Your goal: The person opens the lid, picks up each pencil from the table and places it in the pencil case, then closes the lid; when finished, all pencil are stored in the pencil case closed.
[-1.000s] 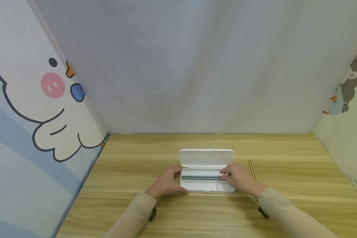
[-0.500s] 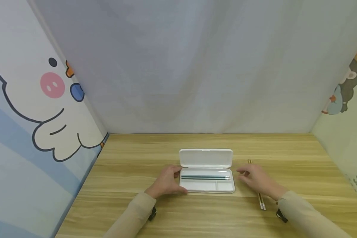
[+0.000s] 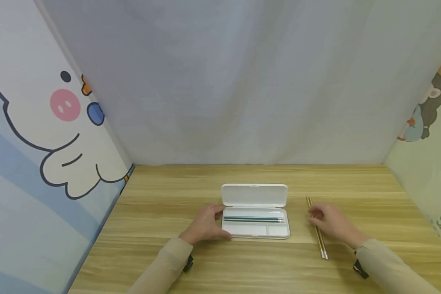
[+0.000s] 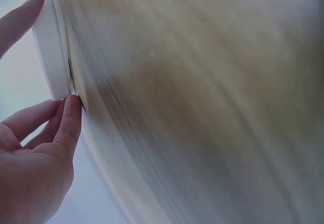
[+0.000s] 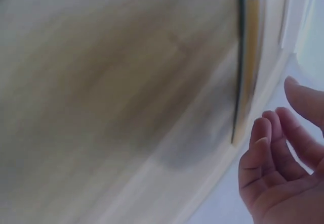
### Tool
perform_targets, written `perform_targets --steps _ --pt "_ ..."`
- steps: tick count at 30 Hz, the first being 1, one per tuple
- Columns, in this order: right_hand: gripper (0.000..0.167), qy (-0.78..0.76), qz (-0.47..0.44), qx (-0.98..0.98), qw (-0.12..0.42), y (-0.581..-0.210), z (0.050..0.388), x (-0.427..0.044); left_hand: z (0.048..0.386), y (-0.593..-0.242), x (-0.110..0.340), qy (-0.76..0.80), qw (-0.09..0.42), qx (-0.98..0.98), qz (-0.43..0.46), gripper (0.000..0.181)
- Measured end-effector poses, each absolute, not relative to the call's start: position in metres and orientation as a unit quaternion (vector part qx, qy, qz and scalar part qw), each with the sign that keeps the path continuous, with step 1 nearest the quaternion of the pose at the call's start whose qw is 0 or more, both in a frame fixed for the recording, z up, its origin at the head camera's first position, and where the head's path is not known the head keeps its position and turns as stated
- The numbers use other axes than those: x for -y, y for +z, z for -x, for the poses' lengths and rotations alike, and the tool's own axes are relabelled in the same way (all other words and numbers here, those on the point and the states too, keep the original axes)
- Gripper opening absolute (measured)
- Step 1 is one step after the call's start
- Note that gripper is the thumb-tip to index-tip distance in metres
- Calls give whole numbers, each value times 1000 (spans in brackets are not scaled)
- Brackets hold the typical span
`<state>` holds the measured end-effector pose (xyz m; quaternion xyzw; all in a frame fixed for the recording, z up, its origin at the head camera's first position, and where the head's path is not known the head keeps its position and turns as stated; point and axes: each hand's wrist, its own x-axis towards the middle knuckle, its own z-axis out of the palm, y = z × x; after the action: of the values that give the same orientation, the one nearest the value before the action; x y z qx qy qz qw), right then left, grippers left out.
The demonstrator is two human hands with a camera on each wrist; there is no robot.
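Note:
A white pencil case (image 3: 248, 230) lies on the table with its lid (image 3: 255, 195) raised. Two dark teal pencils (image 3: 251, 219) lie side by side in its long back compartment. My left hand (image 3: 206, 224) holds the case's left end, thumb at the front corner and fingers at the back corner; the left wrist view shows those fingertips (image 4: 73, 102) against its edge. Over two gold pencils (image 3: 317, 237) on the table to the right is my right hand (image 3: 332, 222), its fingers loosely bent. In the right wrist view, a gap separates those fingers from the gold pencils (image 5: 250, 47).
The wood-grain table (image 3: 169, 183) runs back to a pale curtain (image 3: 257, 81). Cartoon-printed panels stand at the left (image 3: 29, 122) and right (image 3: 430, 163). Small compartments line the case's front side.
My right hand has let go of the teal pencils' eraser ends in the case and moved right, over the gold pencils. The left hand has stayed at the case.

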<state>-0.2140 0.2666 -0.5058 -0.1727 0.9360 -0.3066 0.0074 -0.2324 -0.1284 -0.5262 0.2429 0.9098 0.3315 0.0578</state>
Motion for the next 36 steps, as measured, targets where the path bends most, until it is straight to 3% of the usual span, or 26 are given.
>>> perform_targets --steps 20,36 --pt "25 -346 93 -932 57 -517 204 -296 233 -526 128 336 63 -908 -243 85" --pt "25 -344 94 -933 44 -521 203 -296 231 -522 128 336 64 -908 -243 85"
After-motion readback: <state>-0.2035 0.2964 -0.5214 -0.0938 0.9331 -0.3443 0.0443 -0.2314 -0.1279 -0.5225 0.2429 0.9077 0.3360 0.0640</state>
